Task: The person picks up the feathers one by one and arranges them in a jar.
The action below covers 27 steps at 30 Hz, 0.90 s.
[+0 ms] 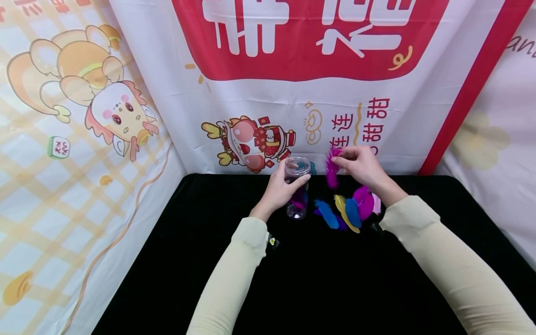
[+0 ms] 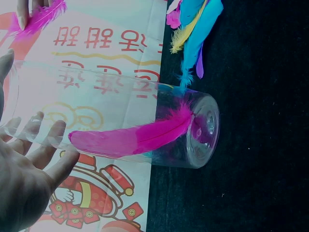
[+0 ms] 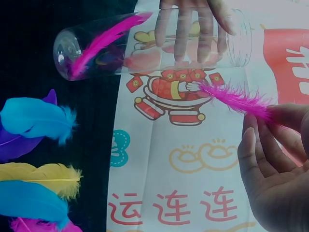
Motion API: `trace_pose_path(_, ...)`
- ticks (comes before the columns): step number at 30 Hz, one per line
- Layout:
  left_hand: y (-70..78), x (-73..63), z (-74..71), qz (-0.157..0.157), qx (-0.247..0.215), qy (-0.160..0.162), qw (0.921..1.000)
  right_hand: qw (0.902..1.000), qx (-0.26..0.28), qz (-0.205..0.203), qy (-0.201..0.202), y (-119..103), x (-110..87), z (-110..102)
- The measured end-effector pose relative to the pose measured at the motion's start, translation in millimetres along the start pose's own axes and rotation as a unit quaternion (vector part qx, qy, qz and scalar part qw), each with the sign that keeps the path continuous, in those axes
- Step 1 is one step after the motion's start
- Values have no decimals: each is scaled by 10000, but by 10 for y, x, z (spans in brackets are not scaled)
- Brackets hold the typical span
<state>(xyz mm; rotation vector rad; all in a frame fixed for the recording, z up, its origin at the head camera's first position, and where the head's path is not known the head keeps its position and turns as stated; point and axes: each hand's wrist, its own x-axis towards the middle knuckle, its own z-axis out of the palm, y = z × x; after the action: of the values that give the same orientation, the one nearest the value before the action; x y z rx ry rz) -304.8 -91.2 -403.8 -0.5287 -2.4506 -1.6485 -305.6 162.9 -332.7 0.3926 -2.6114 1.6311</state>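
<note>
My left hand grips a clear, wide-mouthed jar near its upper part; it stands upright, mouth up, at the back of the black table. Inside the jar a magenta feather leans against the wall. Up to the right of the jar's rim, my right hand pinches another magenta feather between thumb and fingertips, the free end pointing toward the jar in the right wrist view. On the table below that hand lie blue feathers, a yellow feather and a magenta feather.
A purple feather lies partly under a blue one, and a pale pink feather is at the pile's right end. Directly behind the table's back edge hangs a printed white and red cloth. The black tabletop extends toward me.
</note>
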Motion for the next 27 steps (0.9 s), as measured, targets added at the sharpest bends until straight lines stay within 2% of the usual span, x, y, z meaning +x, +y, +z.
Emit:
trace_pose_path(20,6,11,-6,7,-4,-31,10000,9996,-39,78,287,-139,45,-27)
trace_pose_path(27,-2,14,-1,-4,-7,-45,10000,9989,-10,-99,463,-190,55,-19)
